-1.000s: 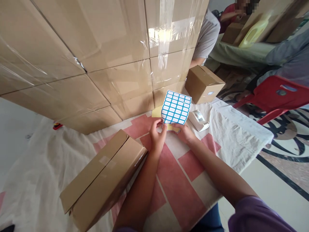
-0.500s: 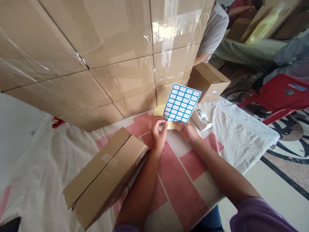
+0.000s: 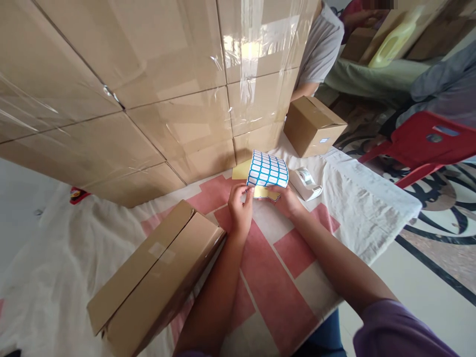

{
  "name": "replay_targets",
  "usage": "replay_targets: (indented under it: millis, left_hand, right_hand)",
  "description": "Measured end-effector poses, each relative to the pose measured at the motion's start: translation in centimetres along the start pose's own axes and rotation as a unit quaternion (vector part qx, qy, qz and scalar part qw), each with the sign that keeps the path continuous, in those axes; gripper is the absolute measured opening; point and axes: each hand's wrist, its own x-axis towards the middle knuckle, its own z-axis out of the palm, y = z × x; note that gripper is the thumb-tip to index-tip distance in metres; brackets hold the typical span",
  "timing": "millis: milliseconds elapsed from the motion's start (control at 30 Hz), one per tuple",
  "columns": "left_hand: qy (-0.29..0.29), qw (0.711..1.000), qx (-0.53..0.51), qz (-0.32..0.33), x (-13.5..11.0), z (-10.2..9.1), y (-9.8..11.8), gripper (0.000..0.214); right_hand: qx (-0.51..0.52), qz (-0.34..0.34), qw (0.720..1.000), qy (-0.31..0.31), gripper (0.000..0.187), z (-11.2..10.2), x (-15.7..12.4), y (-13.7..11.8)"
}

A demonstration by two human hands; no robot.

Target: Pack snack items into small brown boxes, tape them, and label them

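A sheet of blue-bordered white labels (image 3: pixel 267 169) curls backward above the cloth-covered table (image 3: pixel 67 258). My left hand (image 3: pixel 240 209) pinches its lower left corner. My right hand (image 3: pixel 287 201) grips its lower edge from the right, fingers closed. Under the sheet lie yellow backing papers (image 3: pixel 242 171). A long brown carton (image 3: pixel 156 277) rests to the left of my left forearm, its taped seam facing up.
A wall of taped cartons (image 3: pixel 148 89) rises behind the table. A small carton (image 3: pixel 313 126) and a white tape dispenser (image 3: pixel 305 182) sit at the back right. Beyond are a red plastic chair (image 3: pixel 427 144), a yellow jug (image 3: pixel 390 44), and another person in a grey shirt (image 3: pixel 320 47).
The label sheet stood flat and upright before; now its top has bent over away from me and it sits lower. Both hands stay at its bottom edge.
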Motion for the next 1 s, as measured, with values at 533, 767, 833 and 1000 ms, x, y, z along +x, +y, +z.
replay_targets:
  millis: [533,767,833,1000]
  left_hand:
    - [-0.01,0.999,0.016,0.042,0.0,-0.15,0.4,0.014]
    - [-0.011,0.999,0.042,0.032,-0.31,-0.12,0.38,0.019]
    - [-0.011,0.998,0.048,0.033,-0.37,-0.06,0.37,0.019]
    - [-0.003,0.997,0.055,0.048,-0.22,0.09,0.38,0.02]
  right_hand:
    - [0.008,0.014,1.0,-0.001,0.05,0.51,-0.3,-0.59]
    - [0.006,0.014,1.0,-0.017,0.047,0.45,-0.35,-0.47]
    - [0.003,0.008,1.0,-0.022,0.047,0.35,-0.34,-0.48]
    - [0.01,0.011,1.0,-0.024,0.047,0.15,-0.21,-0.52]
